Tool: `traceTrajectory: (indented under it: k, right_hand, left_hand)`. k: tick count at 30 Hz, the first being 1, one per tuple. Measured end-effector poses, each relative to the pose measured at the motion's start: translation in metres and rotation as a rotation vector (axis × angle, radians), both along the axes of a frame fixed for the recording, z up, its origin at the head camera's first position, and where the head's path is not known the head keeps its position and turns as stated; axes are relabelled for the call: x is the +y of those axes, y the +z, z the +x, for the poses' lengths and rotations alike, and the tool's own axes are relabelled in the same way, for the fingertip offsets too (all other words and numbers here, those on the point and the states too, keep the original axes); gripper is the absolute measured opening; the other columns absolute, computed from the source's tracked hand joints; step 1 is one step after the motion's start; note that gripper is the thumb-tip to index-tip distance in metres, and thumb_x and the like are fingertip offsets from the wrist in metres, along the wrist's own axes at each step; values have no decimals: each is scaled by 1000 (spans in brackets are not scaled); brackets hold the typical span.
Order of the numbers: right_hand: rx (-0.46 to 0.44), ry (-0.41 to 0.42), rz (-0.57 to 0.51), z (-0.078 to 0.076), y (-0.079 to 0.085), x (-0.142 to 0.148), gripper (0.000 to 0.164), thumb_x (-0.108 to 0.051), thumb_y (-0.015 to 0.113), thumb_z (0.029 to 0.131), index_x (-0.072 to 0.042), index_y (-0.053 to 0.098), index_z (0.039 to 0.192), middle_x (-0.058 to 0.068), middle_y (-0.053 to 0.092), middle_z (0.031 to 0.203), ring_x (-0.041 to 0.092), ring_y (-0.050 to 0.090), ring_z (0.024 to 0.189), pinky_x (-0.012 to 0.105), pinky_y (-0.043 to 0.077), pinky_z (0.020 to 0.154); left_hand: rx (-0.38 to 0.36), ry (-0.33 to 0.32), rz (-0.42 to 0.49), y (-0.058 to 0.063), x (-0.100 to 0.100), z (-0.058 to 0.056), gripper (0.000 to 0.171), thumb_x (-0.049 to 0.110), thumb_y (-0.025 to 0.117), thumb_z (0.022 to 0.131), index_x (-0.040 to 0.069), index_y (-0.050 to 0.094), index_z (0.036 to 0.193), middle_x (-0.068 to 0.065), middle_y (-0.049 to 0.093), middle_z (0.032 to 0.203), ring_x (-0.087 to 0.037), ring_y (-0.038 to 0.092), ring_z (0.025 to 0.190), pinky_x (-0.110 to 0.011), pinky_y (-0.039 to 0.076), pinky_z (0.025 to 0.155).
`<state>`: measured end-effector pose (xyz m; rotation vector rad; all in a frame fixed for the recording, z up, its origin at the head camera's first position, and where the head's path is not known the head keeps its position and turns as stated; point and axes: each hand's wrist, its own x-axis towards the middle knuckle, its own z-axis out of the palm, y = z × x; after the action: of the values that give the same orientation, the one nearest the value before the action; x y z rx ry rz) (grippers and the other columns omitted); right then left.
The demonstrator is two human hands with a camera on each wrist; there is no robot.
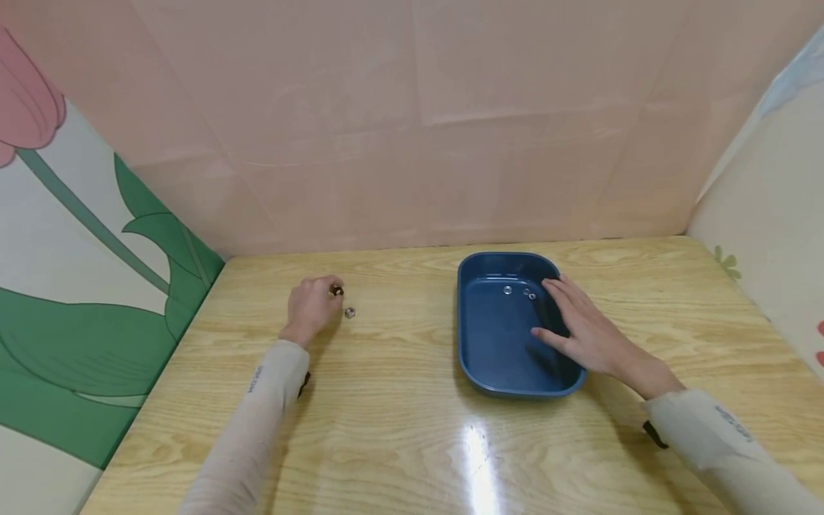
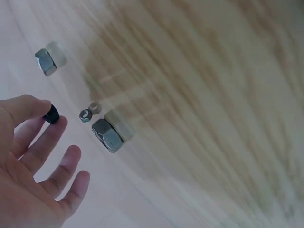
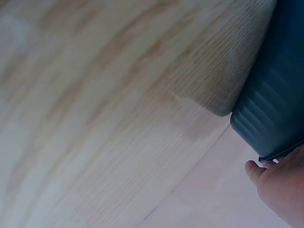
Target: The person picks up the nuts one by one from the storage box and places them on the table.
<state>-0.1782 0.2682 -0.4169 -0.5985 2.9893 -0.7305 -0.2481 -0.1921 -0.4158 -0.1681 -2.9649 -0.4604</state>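
My left hand pinches a small black nut between thumb and forefinger, just above the table; the other fingers are loosely spread. A silver hex nut lies close to this hand in the head view. From the left wrist, a large nut, a tiny nut and another silver nut show on the wood. My right hand rests over the right rim of a blue tray, fingers extended and thumb reaching inside. Several small silver nuts lie toward the tray's far end.
The wood-grain table runs back to a pink cloth-like wall. A panel with a printed tulip borders the left side, and a pale panel the right. Light glares off the table in front of the tray.
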Motion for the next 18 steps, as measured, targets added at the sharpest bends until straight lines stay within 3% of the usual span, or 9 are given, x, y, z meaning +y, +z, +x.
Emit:
traceTrajectory:
  k: [9,18]
  right_hand:
    - [-18,3,12,-1,1,1,90,-45,62,96,3,17,157,28,19,160,44,4,151,71,15,113]
    - [0,2,12,1,1,1,89,-43,64,96,4,18,156,28,20,160,44,5,151,71,17,112]
  left_hand:
    - [-64,71,-17,0,-3,0,31,16,67,92,10,69,122,-15,71,118,-38,62,108,-54,47,89]
    - [-54,53,-28,-1,-2,-1,23,13,68,92,9,73,114,-10,75,103,-32,67,96,-51,51,82]
